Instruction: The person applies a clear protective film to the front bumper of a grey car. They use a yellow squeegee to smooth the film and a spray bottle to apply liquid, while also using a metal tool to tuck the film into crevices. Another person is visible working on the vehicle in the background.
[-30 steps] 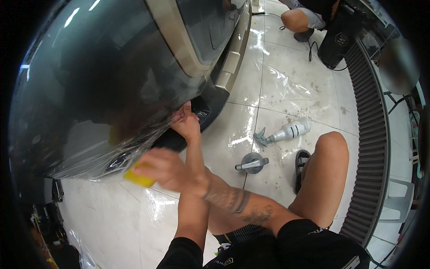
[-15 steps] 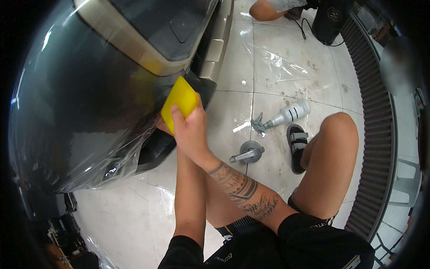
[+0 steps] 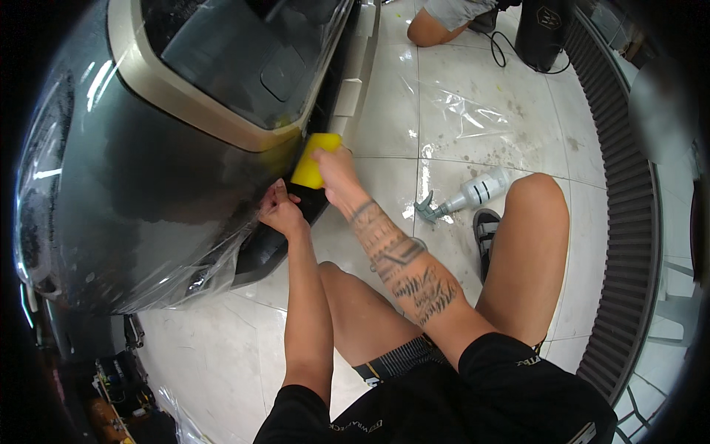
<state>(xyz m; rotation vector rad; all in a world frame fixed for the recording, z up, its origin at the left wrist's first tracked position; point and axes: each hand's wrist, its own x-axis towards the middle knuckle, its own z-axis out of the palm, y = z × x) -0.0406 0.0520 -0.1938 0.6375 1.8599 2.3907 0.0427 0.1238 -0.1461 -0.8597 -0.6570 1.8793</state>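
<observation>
The right hand (image 3: 342,177) is gripping a flat, yellow, rectangular scraper (image 3: 309,169), with the fingers folded round one side and the thumb pressing on its face. The scraper is sitting over the black plastic trim (image 3: 259,255) along the car's edge, near the beige frame (image 3: 214,118) round the dark glass (whether it is touching either, I cannot tell). Just beside it, the left hand (image 3: 283,212) is resting against the glossy dark-grey car panel (image 3: 170,177), its fingers partly curled and its thumb raised; I cannot tell whether it is pinching anything. Below that hand, wrinkled clear plastic film (image 3: 185,290) is hanging along the panel's lower edge. On the pale tiled floor (image 3: 384,185), a translucent spray bottle with a grey-green trigger (image 3: 479,189) is lying on its side near the person's bent right knee (image 3: 538,203), and another crumpled clear sheet (image 3: 470,112) is lying farther off.
</observation>
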